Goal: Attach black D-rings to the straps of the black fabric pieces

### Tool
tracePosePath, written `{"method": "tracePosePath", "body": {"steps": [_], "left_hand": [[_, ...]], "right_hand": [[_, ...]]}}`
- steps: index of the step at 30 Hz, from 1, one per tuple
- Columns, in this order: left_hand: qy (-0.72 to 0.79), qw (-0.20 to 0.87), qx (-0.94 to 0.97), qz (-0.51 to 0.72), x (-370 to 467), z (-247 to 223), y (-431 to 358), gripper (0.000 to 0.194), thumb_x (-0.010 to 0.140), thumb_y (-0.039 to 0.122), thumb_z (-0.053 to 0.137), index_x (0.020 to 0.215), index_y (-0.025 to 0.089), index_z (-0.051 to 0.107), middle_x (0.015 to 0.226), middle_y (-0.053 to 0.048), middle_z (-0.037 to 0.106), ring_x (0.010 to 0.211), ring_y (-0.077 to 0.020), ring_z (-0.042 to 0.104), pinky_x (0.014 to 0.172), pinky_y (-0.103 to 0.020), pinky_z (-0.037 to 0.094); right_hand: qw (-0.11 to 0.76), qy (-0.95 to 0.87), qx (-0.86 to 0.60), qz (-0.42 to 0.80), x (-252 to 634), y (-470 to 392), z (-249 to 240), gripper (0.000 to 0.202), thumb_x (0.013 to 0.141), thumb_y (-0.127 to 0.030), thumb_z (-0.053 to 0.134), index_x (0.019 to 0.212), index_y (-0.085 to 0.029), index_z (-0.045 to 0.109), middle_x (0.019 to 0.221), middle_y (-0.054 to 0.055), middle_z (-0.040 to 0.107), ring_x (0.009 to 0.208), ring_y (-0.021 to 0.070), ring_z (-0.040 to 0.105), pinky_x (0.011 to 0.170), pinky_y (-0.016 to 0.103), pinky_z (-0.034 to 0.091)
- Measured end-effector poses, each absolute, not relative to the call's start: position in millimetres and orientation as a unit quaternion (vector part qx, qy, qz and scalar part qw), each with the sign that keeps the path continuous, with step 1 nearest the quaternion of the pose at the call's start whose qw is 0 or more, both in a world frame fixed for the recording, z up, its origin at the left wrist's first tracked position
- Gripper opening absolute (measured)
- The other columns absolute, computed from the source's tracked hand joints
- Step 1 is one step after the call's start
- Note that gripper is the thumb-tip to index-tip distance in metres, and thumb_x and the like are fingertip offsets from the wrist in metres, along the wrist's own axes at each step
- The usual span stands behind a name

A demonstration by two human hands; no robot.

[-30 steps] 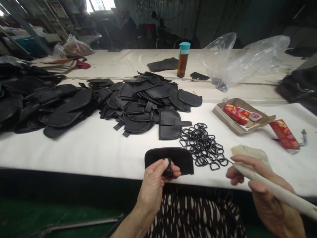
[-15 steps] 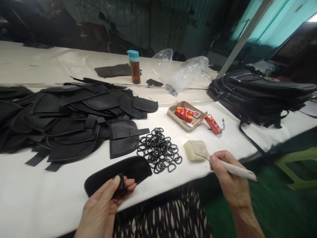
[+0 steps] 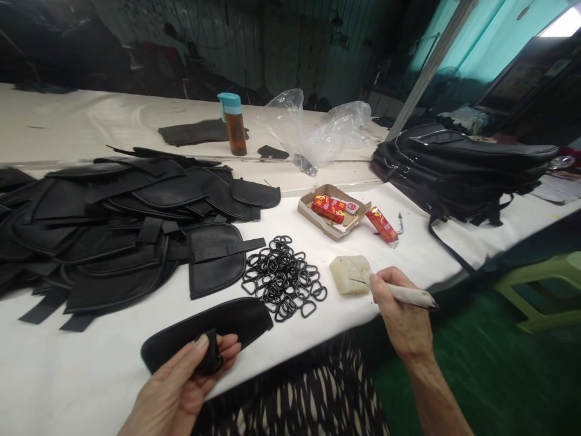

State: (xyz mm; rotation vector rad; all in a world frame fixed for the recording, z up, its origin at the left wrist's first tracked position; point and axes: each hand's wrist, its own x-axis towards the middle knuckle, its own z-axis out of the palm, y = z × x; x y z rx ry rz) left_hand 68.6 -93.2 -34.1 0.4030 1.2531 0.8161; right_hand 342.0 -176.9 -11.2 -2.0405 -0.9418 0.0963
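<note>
My left hand [image 3: 181, 372] is closed, with thumb and fingers pinching a folded black strap [image 3: 210, 356]. That strap lies over a rounded black panel [image 3: 240, 318], whose far part rests on the white-covered table. A pale awl [image 3: 414, 295] is gripped in my right hand [image 3: 403, 321], handle pointing right. Its thin metal tip lies against a yellowish wax-like block [image 3: 345, 270]; whether it pierces the surface I cannot tell. Between the hands, a little farther off, is a heap of black D-rings [image 3: 284, 274].
Stacked black panels [image 3: 118, 230] with straps cover the left side. Behind the block are a cardboard tray [image 3: 313, 225] with red packets and another red packet [image 3: 382, 225]. Farther back stand a bottle [image 3: 236, 133], a plastic bag [image 3: 331, 130] and a black bag [image 3: 454, 169]. A green stool [image 3: 544, 284] is at right.
The awl's tip has moved along the wax-like block, and my right hand is nearer to it. My left hand keeps its pinch on the strap. The whole view has shifted slightly.
</note>
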Motion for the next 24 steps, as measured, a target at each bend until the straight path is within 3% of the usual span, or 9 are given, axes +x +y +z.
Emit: {"method": "tracePosePath", "body": {"steps": [8, 15, 20, 24], "left_hand": [[0.554, 0.723, 0.186, 0.368, 66, -37, -91, 0.013, 0.078, 0.016, 0.061, 0.073, 0.012, 0.072, 0.079, -0.01, 0.074, 0.077, -0.0214, 0.071, 0.075, -0.029, 0.058], [0.545, 0.732, 0.174, 0.371, 64, -42, -89, 0.012, 0.076, 0.016, 0.063, 0.071, 0.011, 0.072, 0.074, -0.01, 0.074, 0.071, -0.0202, 0.07, 0.069, -0.027, 0.058], [0.487, 0.756, 0.202, 0.389, 67, -29, -99, 0.012, 0.073, 0.021, 0.069, 0.075, 0.01, 0.073, 0.083, -0.013, 0.074, 0.08, -0.0211, 0.069, 0.079, -0.029, 0.054], [0.449, 0.773, 0.217, 0.392, 68, -26, -103, 0.019, 0.074, 0.027, 0.069, 0.077, 0.008, 0.073, 0.085, -0.014, 0.073, 0.083, -0.0213, 0.067, 0.081, -0.03, 0.051]], "right_hand": [[0.428, -0.364, -0.825, 0.06, 344, -171, -19, 0.028, 0.084, -0.041, 0.05, 0.063, -0.022, 0.046, 0.05, -0.006, 0.043, 0.048, 0.0137, 0.04, 0.046, 0.026, 0.031], [0.477, -0.338, -0.81, 0.052, 341, -181, -4, 0.03, 0.082, -0.043, 0.054, 0.062, -0.021, 0.048, 0.053, -0.004, 0.046, 0.051, 0.0134, 0.041, 0.052, 0.026, 0.033], [0.592, -0.276, -0.736, 0.18, 320, -192, 3, 0.027, 0.078, -0.041, 0.061, 0.064, -0.02, 0.053, 0.058, -0.001, 0.049, 0.055, 0.0135, 0.042, 0.047, 0.024, 0.034], [0.608, -0.293, -0.655, 0.34, 288, -185, 1, 0.024, 0.076, -0.039, 0.063, 0.063, -0.022, 0.055, 0.056, -0.001, 0.048, 0.054, 0.0133, 0.043, 0.043, 0.021, 0.034]]}}
